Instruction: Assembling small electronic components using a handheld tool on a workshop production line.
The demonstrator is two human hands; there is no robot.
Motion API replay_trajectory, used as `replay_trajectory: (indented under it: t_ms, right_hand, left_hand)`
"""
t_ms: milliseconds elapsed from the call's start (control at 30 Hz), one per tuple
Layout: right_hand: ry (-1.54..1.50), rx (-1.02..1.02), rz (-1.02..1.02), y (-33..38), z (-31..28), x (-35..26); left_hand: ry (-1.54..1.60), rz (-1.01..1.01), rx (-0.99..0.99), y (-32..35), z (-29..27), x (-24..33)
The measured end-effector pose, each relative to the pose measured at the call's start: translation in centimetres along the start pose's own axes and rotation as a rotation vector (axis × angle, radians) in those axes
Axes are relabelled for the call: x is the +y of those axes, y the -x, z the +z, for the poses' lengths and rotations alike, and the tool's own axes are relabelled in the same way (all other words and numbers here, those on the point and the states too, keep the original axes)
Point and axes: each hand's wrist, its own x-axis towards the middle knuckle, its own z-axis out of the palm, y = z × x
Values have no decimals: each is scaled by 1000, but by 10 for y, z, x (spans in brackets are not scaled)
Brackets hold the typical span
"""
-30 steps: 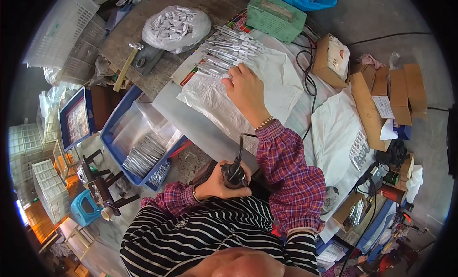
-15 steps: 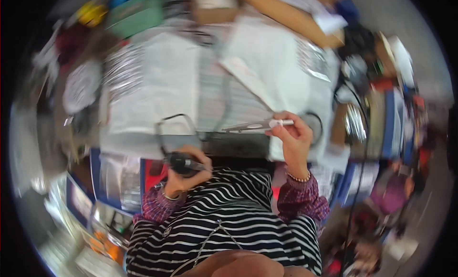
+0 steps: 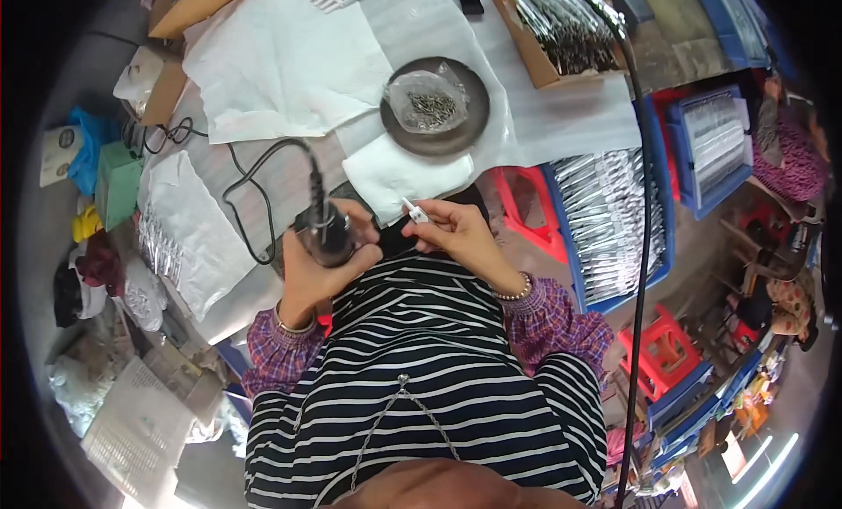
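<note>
My left hand (image 3: 320, 268) is wrapped round a black corded power tool, seemingly an electric screwdriver (image 3: 326, 232), its cord running up from the top. Just to its right, my right hand (image 3: 456, 237) pinches a small white and silver piece (image 3: 417, 212) between thumb and fingers. The rest of that piece is hidden, and its exact kind cannot be made out. Both hands are close together in front of my striped clothing, at the table's near edge. Beyond them lies a white folded cloth or paper (image 3: 395, 175).
A dark round dish (image 3: 478, 114) holds a plastic bag of small metal screws (image 3: 431, 107). Silver parts fill a cardboard box (image 3: 561, 35) and a blue crate (image 3: 610, 219). A red stool (image 3: 531, 215) stands at the right. A black cable (image 3: 645, 246) hangs down. People sit farther right.
My view has swung to the right, bringing the dish and crate in. My hands have come closer together; the long silver piece in my right hand now shows mainly its white end.
</note>
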Motion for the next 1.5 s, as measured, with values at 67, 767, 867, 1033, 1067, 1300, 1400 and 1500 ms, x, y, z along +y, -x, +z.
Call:
replay_trajectory:
  t_ms: [67,767,867,1033,1067,1300,1400,1500]
  right_hand:
    - [-40,12,-18,-3,-1,4]
    - [-234,93,68,-6,-2,14]
    - [-235,98,26,-6,0,18]
    - [-219,86,6,-6,0,19]
    - [-220,78,6,-7,0,19]
    - [-248,68,34,-6,-2,21]
    - [-278,72,48,-6,0,21]
    - [-296,53,34,-6,2,19]
  left_hand:
    - [-111,37,-19,-9,10,1]
    - [-526,-11,-161,-27,24,-4]
    - [-537,-13,-161,-25,20,-6]
    - [-501,-81,-162,-25,20,2]
    - [-351,-101,-108,-22,23,9]
    - [173,712,-296,-18,15,14]
    - [100,894,-388,-17,18,30]
    - [36,1037,-320,-19,33,31]
